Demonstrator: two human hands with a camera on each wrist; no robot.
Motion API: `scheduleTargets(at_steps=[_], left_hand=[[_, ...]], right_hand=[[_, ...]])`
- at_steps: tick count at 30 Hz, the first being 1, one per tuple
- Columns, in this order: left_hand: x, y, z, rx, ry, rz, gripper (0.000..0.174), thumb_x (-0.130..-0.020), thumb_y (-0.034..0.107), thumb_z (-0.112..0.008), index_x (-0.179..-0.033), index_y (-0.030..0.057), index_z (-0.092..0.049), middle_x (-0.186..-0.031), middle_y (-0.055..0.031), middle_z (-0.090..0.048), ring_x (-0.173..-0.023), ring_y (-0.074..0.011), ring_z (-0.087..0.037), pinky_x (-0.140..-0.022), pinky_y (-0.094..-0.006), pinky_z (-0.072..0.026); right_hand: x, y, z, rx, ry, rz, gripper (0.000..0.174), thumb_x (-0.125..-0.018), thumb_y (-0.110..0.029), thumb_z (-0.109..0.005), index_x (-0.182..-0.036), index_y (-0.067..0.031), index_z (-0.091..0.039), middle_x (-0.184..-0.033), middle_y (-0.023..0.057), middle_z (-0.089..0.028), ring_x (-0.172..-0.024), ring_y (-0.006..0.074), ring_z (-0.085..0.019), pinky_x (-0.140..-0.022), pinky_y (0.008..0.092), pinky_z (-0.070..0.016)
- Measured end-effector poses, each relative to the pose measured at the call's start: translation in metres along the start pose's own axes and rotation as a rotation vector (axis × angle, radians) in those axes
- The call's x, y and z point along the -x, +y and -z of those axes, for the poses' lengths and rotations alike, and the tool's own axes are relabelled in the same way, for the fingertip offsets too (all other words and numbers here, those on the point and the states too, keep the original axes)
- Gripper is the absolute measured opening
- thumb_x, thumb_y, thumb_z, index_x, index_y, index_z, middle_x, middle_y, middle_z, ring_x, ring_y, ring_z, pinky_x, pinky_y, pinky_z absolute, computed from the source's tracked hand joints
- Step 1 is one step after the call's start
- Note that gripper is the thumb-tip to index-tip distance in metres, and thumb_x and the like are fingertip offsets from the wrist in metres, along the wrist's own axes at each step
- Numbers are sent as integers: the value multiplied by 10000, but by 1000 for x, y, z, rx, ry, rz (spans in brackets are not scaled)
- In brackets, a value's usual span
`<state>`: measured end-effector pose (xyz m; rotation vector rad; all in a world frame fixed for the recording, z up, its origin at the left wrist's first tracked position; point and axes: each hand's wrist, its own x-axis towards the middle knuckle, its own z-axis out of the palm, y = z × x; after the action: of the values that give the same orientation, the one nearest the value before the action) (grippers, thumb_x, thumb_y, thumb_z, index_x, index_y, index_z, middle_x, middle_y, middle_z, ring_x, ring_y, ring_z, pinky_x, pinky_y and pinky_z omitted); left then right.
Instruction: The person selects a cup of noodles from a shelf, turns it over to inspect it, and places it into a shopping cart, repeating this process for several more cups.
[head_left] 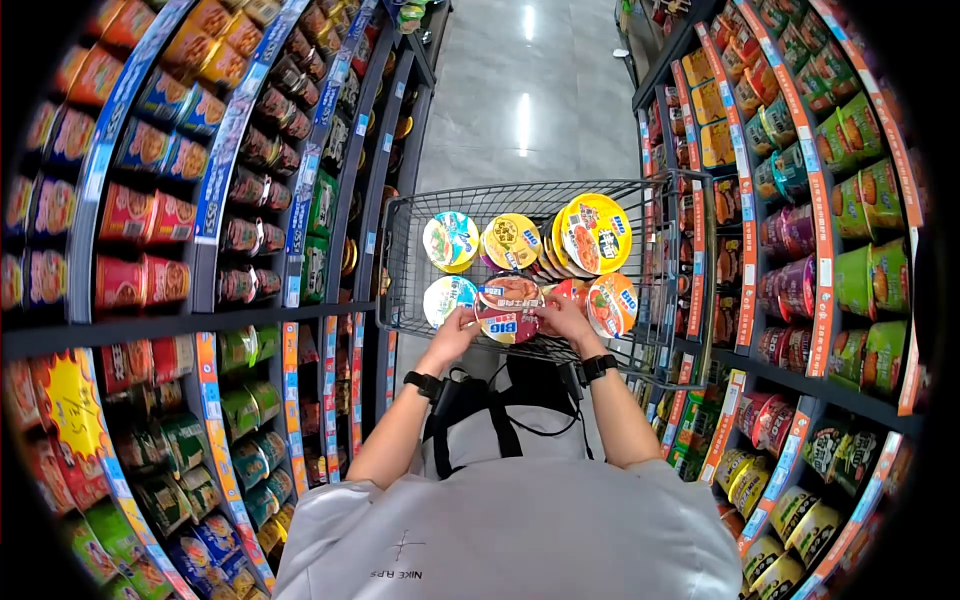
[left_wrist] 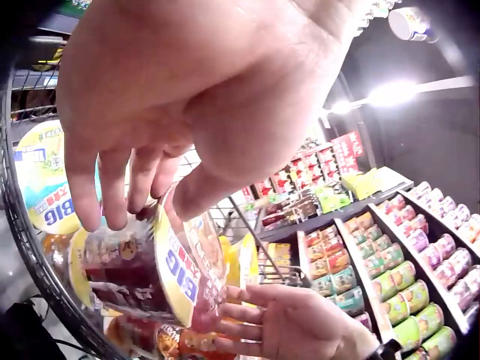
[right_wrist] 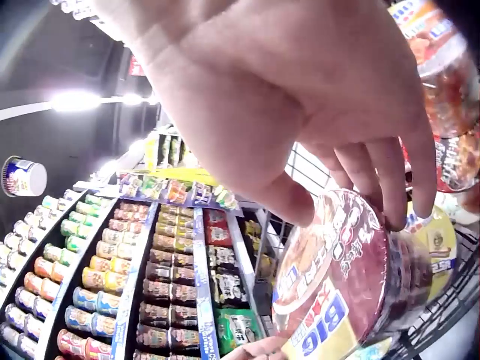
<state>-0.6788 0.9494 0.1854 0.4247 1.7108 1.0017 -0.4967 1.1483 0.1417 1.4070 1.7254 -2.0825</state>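
A maroon-lidded instant noodle bowl (head_left: 508,312) with "BIG" on its lid is between both hands at the near side of the shopping cart. My left hand (head_left: 455,335) grips its left side, thumb by the lid rim and fingers along the wall in the left wrist view. On the opposite side, my right hand (head_left: 568,318) holds it; the right wrist view shows the thumb at the lid and fingers behind the rim. Two pale blue-white noodle bowls (head_left: 450,241) stand to the left. An orange-and-white lidded bowl (head_left: 612,305) is beside the right hand.
The wire shopping cart (head_left: 395,255) also carries a yellow-lidded bowl (head_left: 512,243) and a larger yellow tub (head_left: 596,234). Shelves of noodle bowls line both sides, the left shelf (head_left: 200,322) and right shelf (head_left: 790,378) close by. Grey aisle floor (head_left: 480,130) stretches ahead.
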Motion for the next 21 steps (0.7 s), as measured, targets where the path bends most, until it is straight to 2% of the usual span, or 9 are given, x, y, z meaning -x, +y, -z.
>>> scheduleTargets(at_steps=[2,4,6,7,11,13,16,18,21], left_hand=[[-18,-4,-7,-123,14,21,366,-934,162,-596,-1255,3,-519,-1204,-111,-614,-1091,-202,-570,-896,-331,-467],[-36,-23,-15,-107,62,42,308,-905,98,-614,-1179,-23,-540,-1124,-107,-639,-1053,-180,-583,-917,-308,-453],[-37,-18,-26,-41,49,71,356,-894,83,-611,-1225,-18,-526,-1084,-79,-641,-1007,-158,-573,-895,-290,-445],[-34,-9,-32,30,59,142,374,-893,75,-607,-1245,-15,-515,-1073,-68,-640,-1001,-150,-572,-894,-286,-444],[-43,2,-34,64,16,181,387,-903,44,-578,-1270,-37,-489,-1093,-85,-644,-1013,-154,-583,-891,-286,-453],[-39,10,-35,116,24,189,383,-904,52,-582,-1265,-41,-493,-1089,-87,-645,-1002,-155,-586,-883,-287,-456],[-44,1,-34,-25,53,235,412,-902,108,-610,-1270,-44,-501,-1060,-93,-649,-966,-168,-600,-869,-287,-461],[-47,-15,-36,-78,115,162,453,-892,159,-631,-1274,-50,-505,-1024,-92,-650,-930,-171,-604,-837,-292,-469],[-42,-15,-35,-155,149,224,487,-882,196,-640,-1279,-54,-508,-1002,-91,-647,-905,-170,-602,-804,-299,-473]], right_hand=[[-14,17,3,-79,-42,-1,525,-866,-187,-688,-1297,-4,-451,-956,42,-640,-741,109,-612,-610,248,-490],[-13,18,5,-143,-86,-12,609,-853,-186,-696,-1352,-14,-392,-1008,44,-635,-790,115,-612,-636,254,-493],[-11,10,10,-100,-206,-72,702,-832,-202,-710,-1398,-42,-327,-1102,56,-610,-902,136,-593,-691,278,-492],[-7,8,9,-102,-171,-87,723,-811,-236,-730,-1396,-62,-341,-1169,71,-580,-942,158,-572,-723,307,-487],[-8,-1,14,-69,-161,-90,763,-803,-267,-741,-1409,-67,-323,-1194,84,-564,-937,171,-573,-720,322,-490],[-7,-3,19,-6,-183,-133,724,-810,-289,-733,-1390,-54,-370,-1097,70,-597,-875,152,-582,-669,296,-488],[-19,6,27,49,-269,-136,628,-827,-309,-715,-1331,-39,-455,-946,43,-627,-780,120,-584,-600,262,-476],[-22,10,28,93,-284,-134,610,-832,-322,-708,-1316,-39,-467,-923,35,-629,-767,112,-579,-588,266,-475],[-26,15,27,110,-242,-93,544,-836,-321,-707,-1251,-33,-507,-878,37,-629,-709,112,-570,-558,256,-463]])
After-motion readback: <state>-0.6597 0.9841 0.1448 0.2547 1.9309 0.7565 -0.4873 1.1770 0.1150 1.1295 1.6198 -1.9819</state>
